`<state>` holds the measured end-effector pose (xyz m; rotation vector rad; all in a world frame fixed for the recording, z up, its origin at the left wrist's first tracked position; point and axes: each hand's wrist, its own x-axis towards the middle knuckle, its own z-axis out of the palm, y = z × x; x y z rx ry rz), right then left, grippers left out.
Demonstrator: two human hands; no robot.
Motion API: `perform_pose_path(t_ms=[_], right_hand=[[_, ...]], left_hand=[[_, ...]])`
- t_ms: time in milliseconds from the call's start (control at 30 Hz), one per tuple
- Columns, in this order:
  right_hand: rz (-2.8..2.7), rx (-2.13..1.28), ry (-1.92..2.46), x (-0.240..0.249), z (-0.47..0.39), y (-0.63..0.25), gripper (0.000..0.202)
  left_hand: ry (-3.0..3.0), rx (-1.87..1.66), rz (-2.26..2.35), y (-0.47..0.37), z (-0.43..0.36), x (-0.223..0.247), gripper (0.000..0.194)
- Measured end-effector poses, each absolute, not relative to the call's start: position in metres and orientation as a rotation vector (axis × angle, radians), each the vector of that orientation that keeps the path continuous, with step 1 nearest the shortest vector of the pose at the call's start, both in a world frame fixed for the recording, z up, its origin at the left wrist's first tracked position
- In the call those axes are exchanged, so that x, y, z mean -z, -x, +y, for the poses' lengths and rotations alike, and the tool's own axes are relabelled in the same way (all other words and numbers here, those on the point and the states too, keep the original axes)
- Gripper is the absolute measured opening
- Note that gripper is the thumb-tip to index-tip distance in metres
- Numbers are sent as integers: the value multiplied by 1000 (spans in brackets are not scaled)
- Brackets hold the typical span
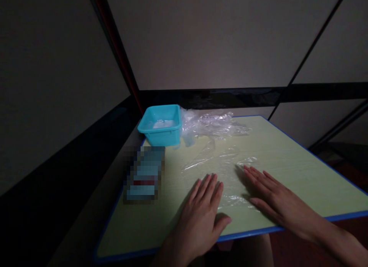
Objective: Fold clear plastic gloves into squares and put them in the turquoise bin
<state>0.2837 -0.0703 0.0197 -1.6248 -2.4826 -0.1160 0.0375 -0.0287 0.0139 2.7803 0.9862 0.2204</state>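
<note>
A clear plastic bag point(227, 165) lies spread out on the pale green tabletop, creased and shiny in places. My left hand point(201, 217) rests palm down at its near left side, fingers stretched and thumb out to the right. Over the right edge of the bag is my right hand point(270, 196), fingers straight and pointing away to the left. Whether its palm presses on the film or hovers just above, I cannot tell. Neither hand grips anything.
A turquoise plastic basin point(163, 136) with something whitish inside stands at the back left. Beside it lies a crumpled heap of clear plastic bags point(212, 123). A blurred-out flat object point(145, 175) lies at the left edge. The table point(310, 175) has a blue rim and meets a wall behind.
</note>
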Motion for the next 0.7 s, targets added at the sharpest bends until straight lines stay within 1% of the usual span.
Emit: perform_pose_path(t_ms=[67,133,500,700], right_hand=[[-2540,62,1631,-12,-68,-289,70],[-2582,17,1624,-7,-68,-296,74],[-2563,27,1669,-2,-72,-306,80],[-2476,-20,1723,-1,-77,-310,65]], left_hand=[[-2785,-216,978,-37,-29,-14,64],[-2790,-215,971,-36,-29,-14,63],[-2782,-204,993,-34,-27,-13,61],[-2769,-228,977,-32,-27,-14,61]])
